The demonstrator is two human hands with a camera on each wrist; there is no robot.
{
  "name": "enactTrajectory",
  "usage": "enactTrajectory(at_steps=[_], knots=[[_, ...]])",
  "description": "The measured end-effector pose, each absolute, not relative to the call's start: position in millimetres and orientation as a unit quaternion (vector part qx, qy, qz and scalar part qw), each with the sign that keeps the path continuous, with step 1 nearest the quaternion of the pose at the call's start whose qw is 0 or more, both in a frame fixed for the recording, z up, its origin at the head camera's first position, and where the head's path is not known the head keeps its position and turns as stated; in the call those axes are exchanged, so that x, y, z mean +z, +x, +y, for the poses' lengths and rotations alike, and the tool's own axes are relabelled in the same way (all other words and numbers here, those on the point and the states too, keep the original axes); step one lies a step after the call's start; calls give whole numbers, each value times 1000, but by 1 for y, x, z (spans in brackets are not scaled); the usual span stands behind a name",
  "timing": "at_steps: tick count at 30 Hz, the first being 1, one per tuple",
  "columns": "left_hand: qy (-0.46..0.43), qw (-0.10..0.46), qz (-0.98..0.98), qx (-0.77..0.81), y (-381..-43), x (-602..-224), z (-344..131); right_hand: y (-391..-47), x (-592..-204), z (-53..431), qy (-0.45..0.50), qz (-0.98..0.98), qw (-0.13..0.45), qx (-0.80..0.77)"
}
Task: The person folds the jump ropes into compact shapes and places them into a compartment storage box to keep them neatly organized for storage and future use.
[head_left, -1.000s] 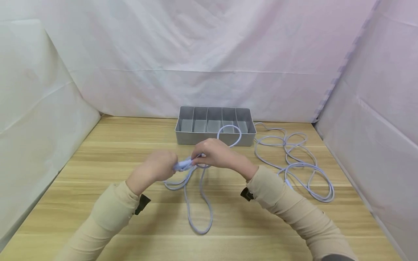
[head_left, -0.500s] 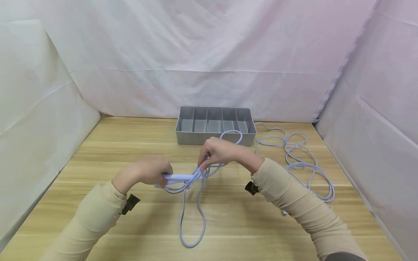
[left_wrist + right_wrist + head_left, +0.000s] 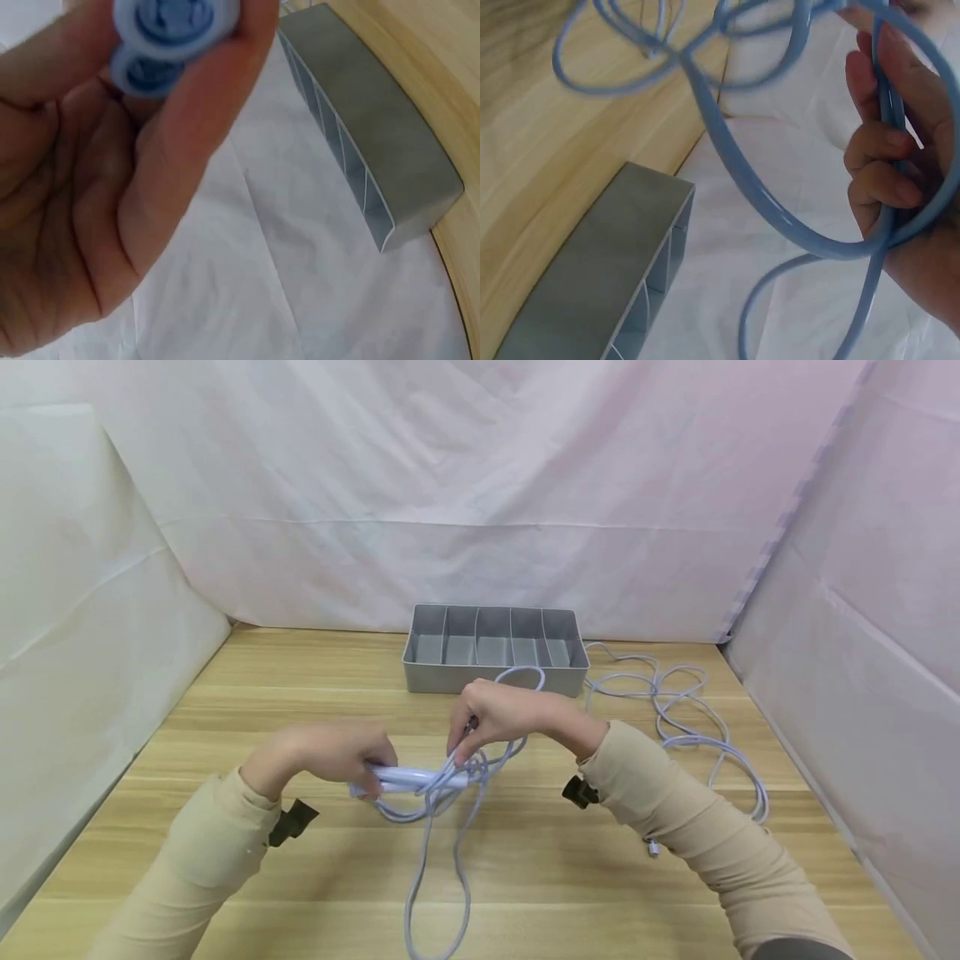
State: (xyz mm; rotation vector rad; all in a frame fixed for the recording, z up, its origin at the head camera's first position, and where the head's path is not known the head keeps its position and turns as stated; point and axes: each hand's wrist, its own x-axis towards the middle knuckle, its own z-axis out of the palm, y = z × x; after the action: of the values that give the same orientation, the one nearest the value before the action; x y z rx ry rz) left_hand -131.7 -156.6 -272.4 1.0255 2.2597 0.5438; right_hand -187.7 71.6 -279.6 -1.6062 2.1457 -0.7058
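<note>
My left hand (image 3: 333, 756) grips the paired light-blue handles (image 3: 405, 777) of a jump rope near one end. In the left wrist view, the round ends of the two handles (image 3: 172, 22) stick out between thumb and fingers. To the right of it, my right hand (image 3: 498, 714) pinches several strands of the rope (image 3: 467, 889) just above the handles' other end. The strands cross over the handles there, and a long loop hangs toward the table's front. In the right wrist view, fingers (image 3: 885, 187) curl round the rope, with loose loops (image 3: 742, 165) about them.
A grey five-part box (image 3: 495, 678) stands at the back of the wooden table (image 3: 300, 677). Right of it lies a loosely looped light-blue cord (image 3: 675, 739), partly behind the right sleeve, with a small end piece (image 3: 653, 848) showing. White cloth (image 3: 450, 485) surrounds the table.
Both hands have drawn apart, the left moving left and nearer, uncovering more of the handles. The hanging loop has dropped toward the front edge. The right hand still pinches the strands.
</note>
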Motion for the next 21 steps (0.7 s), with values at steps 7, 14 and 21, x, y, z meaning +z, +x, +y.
enactTrajectory(at_steps=[7, 14, 21], knots=[[352, 418, 803, 237, -137, -270, -161, -188, -271, 75, -563, 764, 228, -218], [430, 427, 702, 375, -153, -288, -164, -191, -275, 68, -572, 734, 175, -322], [417, 297, 714, 477, -154, -295, -165, -200, -299, 67, -497, 755, 124, -408]])
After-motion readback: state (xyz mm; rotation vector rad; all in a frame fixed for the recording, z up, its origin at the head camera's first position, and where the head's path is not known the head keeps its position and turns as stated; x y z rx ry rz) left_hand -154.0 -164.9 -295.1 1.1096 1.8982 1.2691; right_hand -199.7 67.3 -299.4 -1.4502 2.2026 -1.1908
